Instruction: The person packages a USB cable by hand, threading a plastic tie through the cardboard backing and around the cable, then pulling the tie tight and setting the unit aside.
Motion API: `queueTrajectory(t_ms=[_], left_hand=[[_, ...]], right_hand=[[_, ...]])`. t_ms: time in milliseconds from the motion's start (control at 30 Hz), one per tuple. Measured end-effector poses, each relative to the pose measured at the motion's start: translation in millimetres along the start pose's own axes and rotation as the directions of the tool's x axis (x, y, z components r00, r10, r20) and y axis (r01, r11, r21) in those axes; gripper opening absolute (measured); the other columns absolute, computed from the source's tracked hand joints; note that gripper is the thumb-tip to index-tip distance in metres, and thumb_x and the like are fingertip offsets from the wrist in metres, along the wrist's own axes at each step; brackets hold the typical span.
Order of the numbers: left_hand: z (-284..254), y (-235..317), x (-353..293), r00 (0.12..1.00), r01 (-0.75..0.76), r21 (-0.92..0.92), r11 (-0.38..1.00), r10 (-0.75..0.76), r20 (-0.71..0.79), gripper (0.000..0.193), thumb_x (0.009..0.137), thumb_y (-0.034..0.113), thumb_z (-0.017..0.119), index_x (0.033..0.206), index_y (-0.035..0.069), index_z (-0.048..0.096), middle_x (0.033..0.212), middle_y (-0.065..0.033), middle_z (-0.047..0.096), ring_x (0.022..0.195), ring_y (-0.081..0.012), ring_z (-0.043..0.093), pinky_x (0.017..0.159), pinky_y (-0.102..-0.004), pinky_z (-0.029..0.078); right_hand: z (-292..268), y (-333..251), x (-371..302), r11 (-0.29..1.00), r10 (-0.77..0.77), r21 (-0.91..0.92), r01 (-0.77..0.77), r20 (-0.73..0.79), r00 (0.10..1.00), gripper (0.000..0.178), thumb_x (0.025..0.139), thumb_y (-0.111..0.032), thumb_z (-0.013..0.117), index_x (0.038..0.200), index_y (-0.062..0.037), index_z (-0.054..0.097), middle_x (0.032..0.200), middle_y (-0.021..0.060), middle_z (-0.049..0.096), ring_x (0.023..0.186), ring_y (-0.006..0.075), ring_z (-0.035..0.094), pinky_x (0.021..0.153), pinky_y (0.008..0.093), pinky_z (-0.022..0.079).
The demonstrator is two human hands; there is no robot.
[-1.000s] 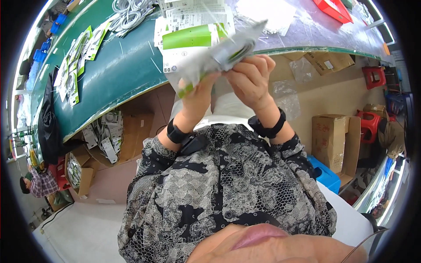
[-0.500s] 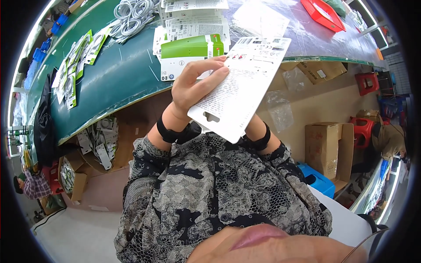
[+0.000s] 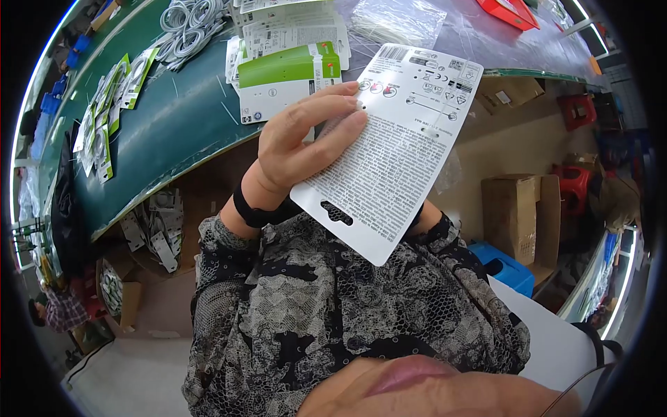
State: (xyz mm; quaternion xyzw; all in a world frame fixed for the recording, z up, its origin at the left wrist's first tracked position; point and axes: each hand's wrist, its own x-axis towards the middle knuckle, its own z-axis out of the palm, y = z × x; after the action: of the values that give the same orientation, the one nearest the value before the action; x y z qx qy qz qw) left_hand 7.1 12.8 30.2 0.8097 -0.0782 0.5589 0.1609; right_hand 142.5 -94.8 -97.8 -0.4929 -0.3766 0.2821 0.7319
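Observation:
A white cardboard packaging card [image 3: 389,156], its printed side up, hangs tilted in front of my chest. It has a hanging slot at its lower end and small holes in its face. At its left edge is my left hand [image 3: 306,139], closed, thumb and index fingertips close together by the small holes. What they pinch, if anything, is too small to make out. My right hand is hidden behind the card; only part of its forearm [image 3: 429,214] shows. Beyond my left hand, a stack of green and white cards [image 3: 292,69] lies on the green table [image 3: 180,118].
Coiled grey cables [image 3: 191,28] and several carded cables [image 3: 111,104] lie on the table at left. Thin white strips in a clear bag [image 3: 396,24] and a red tray [image 3: 511,12] are farther back. Cardboard boxes [image 3: 511,215] and a blue plastic stool [image 3: 497,264] stand at right.
The card has come nearer and lower, its printed face turned more fully up. My left hand has moved slightly left and down with it, and less of my right forearm shows.

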Motion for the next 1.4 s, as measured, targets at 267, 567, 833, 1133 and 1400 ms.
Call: queueTrajectory(t_ms=[267,567,833,1133,1400], left_hand=[[1,-2,0,0.999,-0.019,0.017,1.0,0.018,0.045,0.028,0.069,0.003,0.07,0.097,0.001,0.066,0.104,-0.0117,0.062,0.098,-0.031,0.065,0.082,-0.0354,0.057],[-1,-3,-10,0.998,0.039,0.004,0.999,-0.039,0.048,0.029,0.072,0.006,0.07,0.099,0.0,0.065,0.102,-0.0123,0.063,0.099,-0.0304,0.065,0.083,-0.0355,0.057],[8,-3,-40,0.88,0.459,-0.129,0.879,-0.47,-0.069,0.022,0.082,0.004,0.068,0.102,-0.002,0.064,0.099,-0.0106,0.065,0.088,-0.0199,0.065,0.078,-0.0295,0.053],[15,-4,-51,0.609,0.614,-0.545,0.571,-0.782,-0.133,0.029,0.086,-0.003,0.06,0.114,-0.001,0.054,0.108,-0.0065,0.06,0.094,-0.016,0.058,0.082,-0.0299,0.05],[18,-4,-54,0.652,0.592,-0.527,0.61,-0.747,-0.132,0.04,0.085,-0.006,0.055,0.124,0.0,0.047,0.117,-0.0097,0.056,0.102,-0.019,0.057,0.087,-0.0344,0.052]], right_hand=[[-7,4,6,0.979,-0.157,-0.115,0.167,0.091,0.983,0.03,0.084,-0.002,0.064,0.112,0.0045,0.055,0.105,0.0108,0.063,0.097,0.0181,0.061,0.084,0.0281,0.049],[13,-65,2,0.926,-0.174,0.344,0.156,0.02,0.985,0.026,0.086,0.003,0.062,0.11,0.0036,0.055,0.097,0.0087,0.064,0.089,0.015,0.062,0.08,0.0255,0.05],[23,-113,22,0.877,-0.355,-0.298,0.377,0.128,0.926,0.021,0.081,0.006,0.064,0.1,0.0017,0.06,0.089,0.0086,0.063,0.074,0.0117,0.061,0.065,0.0243,0.051],[33,-130,32,0.58,-0.504,-0.599,0.552,0.268,0.821,0.015,0.074,0.007,0.068,0.088,0.0,0.066,0.078,0.0084,0.063,0.062,0.0159,0.06,0.054,0.0239,0.049],[34,-127,34,0.589,-0.51,-0.582,0.56,0.269,0.817,0.017,0.074,0.008,0.068,0.089,-0.0001,0.067,0.079,0.0082,0.063,0.063,0.016,0.061,0.053,0.0251,0.049]])
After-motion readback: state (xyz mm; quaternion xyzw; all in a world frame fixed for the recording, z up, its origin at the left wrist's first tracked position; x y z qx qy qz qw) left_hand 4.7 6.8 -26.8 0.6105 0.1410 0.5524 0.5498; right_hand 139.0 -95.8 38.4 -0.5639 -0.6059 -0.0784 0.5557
